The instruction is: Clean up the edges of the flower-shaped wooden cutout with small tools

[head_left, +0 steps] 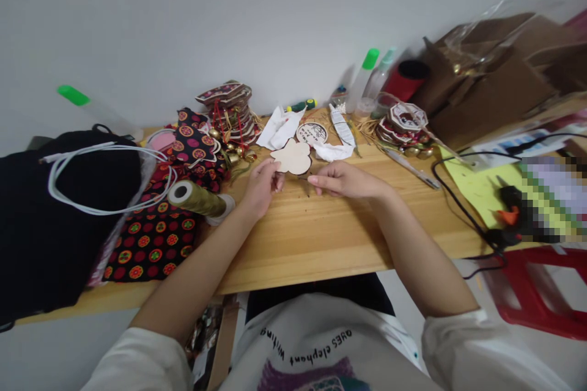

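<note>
L hand [265, 184] pinching cutout [292, 157] nr back edge of table [302, 244]; R hand [337, 179] fingertips pressed tog, can't tell on what. Shirt [316, 321] says "elephant writing".

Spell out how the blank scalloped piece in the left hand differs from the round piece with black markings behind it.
The scalloped piece has a bumpy, lobed outline; the round piece has a smooth curved one. The scalloped piece's visible face is plain, while the round piece's bears black markings. The left hand holds the scalloped piece, whereas the round piece lies on the table. Both are pale cream.
</note>
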`<state>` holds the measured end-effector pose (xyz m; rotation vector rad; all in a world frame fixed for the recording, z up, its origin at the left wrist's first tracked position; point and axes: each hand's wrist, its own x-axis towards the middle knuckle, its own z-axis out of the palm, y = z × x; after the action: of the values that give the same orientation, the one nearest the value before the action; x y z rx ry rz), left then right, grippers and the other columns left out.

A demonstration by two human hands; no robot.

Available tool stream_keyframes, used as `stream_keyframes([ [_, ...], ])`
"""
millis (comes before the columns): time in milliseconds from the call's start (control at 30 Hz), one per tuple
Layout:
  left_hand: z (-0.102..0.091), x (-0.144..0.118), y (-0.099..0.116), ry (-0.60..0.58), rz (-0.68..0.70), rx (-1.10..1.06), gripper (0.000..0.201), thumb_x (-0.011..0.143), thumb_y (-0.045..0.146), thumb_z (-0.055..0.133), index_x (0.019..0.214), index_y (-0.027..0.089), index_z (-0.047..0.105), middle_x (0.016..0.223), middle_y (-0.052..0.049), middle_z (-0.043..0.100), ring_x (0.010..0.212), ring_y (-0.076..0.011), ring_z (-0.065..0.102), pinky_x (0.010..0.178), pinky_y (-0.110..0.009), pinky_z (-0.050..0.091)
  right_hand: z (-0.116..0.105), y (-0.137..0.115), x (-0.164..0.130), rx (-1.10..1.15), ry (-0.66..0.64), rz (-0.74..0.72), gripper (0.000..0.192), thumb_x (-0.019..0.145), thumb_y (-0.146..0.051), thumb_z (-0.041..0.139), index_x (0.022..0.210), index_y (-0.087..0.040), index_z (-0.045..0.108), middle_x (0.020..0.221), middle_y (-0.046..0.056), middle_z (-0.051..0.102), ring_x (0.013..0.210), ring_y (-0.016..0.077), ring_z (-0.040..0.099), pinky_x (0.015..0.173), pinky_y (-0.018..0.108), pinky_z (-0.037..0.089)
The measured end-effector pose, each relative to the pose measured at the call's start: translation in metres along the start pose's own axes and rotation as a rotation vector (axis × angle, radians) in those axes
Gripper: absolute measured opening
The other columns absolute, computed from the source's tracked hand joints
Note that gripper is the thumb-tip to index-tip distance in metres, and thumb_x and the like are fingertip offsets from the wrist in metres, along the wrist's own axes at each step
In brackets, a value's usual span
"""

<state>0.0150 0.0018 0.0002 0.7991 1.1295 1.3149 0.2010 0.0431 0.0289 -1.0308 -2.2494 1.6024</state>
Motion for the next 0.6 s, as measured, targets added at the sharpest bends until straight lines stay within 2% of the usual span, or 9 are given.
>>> stream_keyframes([
  [367,-0.0006,-0.0002,-0.0004,-0.034,0.017,0.01,0.017,0.071,0.024,0.051,0.058,0.019,0.042,0.036,0.007,0.041,0.034,-0.0056,0.034,0.042,-0.02,0.028,0.0009,0.0016,0.0012,0.021,0.005,-0.016,0.048,0.083,-0.054,0.046,0.063,-0.011,0.058,0.039,-0.009,0.032,0.037,0.0032,0.026,0.041,0.019,0.023],
  [600,0.0013,-0.0005,0.0011,-0.014,0.003,0.01,0.017,0.072,0.021,0.049,0.057,0.019,0.04,0.035,0.007,0.04,0.033,-0.0055,0.033,0.041,-0.019,0.028,0.0007,0.0,0.0011,-0.023,-0.014,-0.019,0.05,0.082,-0.055,0.046,0.062,-0.011,0.057,0.04,-0.007,0.035,0.038,0.0033,0.028,0.043,0.02,0.025],
])
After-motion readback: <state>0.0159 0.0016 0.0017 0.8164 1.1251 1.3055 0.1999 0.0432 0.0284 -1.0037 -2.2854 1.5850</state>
